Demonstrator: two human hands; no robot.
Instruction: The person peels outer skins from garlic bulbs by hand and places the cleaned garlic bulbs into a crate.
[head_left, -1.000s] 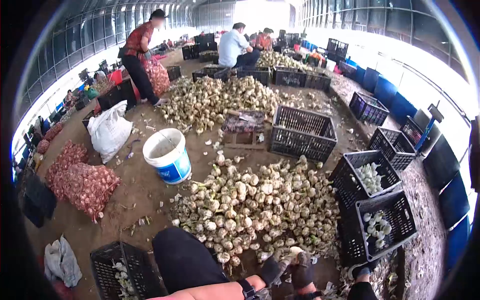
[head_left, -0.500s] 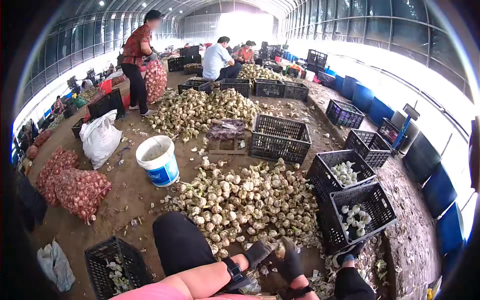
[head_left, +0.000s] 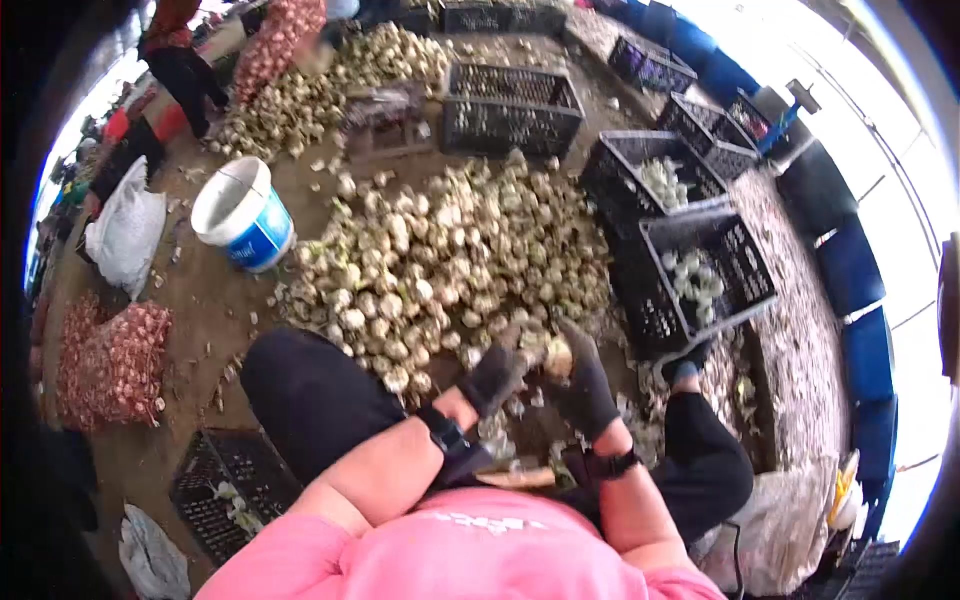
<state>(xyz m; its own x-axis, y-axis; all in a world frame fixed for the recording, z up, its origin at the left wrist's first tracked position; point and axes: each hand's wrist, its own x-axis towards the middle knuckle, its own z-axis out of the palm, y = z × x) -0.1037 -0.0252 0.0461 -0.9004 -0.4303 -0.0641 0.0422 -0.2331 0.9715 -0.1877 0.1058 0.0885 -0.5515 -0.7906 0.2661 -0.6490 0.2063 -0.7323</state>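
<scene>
Both hands wear dark gloves and meet at the near edge of a large heap of garlic bulbs [head_left: 430, 250]. My left hand [head_left: 497, 372] is closed, its fingertips at a pale bulb; blur hides exactly what it grips. My right hand [head_left: 582, 385] is closed around a garlic bulb [head_left: 557, 358], held just right of the left fingertips. Loose peelings lie on the ground below the hands.
A white and blue bucket [head_left: 262, 235] stands left of the heap. Black crates with cleaned bulbs [head_left: 755, 270] stand at the right, another crate [head_left: 205, 500] lower left. Red net sacks [head_left: 115, 365] lie left. A person [head_left: 180, 70] stands at the upper left beside a net sack.
The view has tilted down, so the heap and crates sit higher and the pink shirt shows. Both hands remain together, now higher in the view.
</scene>
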